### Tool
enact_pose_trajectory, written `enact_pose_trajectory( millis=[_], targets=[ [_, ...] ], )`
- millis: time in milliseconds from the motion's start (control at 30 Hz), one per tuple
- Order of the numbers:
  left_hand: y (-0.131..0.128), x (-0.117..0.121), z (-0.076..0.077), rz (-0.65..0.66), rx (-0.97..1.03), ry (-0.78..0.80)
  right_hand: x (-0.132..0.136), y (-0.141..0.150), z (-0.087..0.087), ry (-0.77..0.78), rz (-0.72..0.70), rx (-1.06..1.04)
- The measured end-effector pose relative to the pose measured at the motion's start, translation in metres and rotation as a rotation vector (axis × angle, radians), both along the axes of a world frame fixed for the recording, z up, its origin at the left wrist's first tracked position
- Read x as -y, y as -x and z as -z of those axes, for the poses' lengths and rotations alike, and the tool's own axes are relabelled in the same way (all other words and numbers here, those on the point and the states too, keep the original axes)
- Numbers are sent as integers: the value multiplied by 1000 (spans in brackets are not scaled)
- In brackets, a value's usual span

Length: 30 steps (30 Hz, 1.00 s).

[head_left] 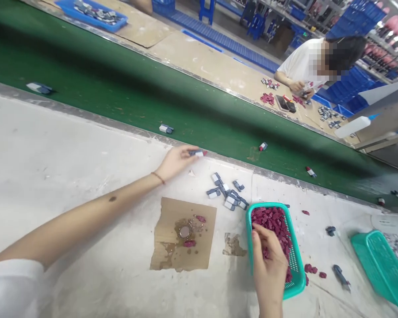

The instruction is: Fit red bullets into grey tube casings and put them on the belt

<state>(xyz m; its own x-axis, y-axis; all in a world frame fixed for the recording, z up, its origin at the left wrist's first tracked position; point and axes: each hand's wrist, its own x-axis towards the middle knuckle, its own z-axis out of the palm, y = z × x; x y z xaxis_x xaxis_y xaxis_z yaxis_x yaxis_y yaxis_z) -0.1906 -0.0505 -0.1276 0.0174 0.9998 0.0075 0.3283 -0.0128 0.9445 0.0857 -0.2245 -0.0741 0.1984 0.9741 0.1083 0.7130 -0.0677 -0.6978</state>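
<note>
My left hand pinches a small grey-and-white plastic part with a red end, at the near edge of the green conveyor belt. My right hand is over a teal basket full of small dark red pieces. Its fingertips are closed together among the pieces; whatever they hold is hidden. Between the hands lies a loose cluster of grey-and-white parts. A stained cardboard piece bears a small round wet spot and two dark red pieces.
Several parts, one a grey-and-white part, ride on the belt. Right of the basket lie loose red pieces, a grey part and another teal basket. Across the belt a co-worker handles parts. A blue tray sits far left.
</note>
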Motion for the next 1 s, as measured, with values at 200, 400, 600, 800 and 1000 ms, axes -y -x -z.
enact_pose_trajectory(
  millis=[200,400,600,800,1000],
  targets=[
    [-23,-19,8,96,-126,-241,8,-51,8,-44,-12,363],
    [-34,-1,17,590,-551,-521,0,-43,7,-1,-137,446],
    [-34,-7,9,738,-609,-547,-16,-41,5,57,-275,487],
    [-32,-1,2,759,-574,-539,-17,-47,12,1,-256,371],
    [-2,-32,4,442,-537,-470,-7,-50,6,-10,-79,88]
  ],
)
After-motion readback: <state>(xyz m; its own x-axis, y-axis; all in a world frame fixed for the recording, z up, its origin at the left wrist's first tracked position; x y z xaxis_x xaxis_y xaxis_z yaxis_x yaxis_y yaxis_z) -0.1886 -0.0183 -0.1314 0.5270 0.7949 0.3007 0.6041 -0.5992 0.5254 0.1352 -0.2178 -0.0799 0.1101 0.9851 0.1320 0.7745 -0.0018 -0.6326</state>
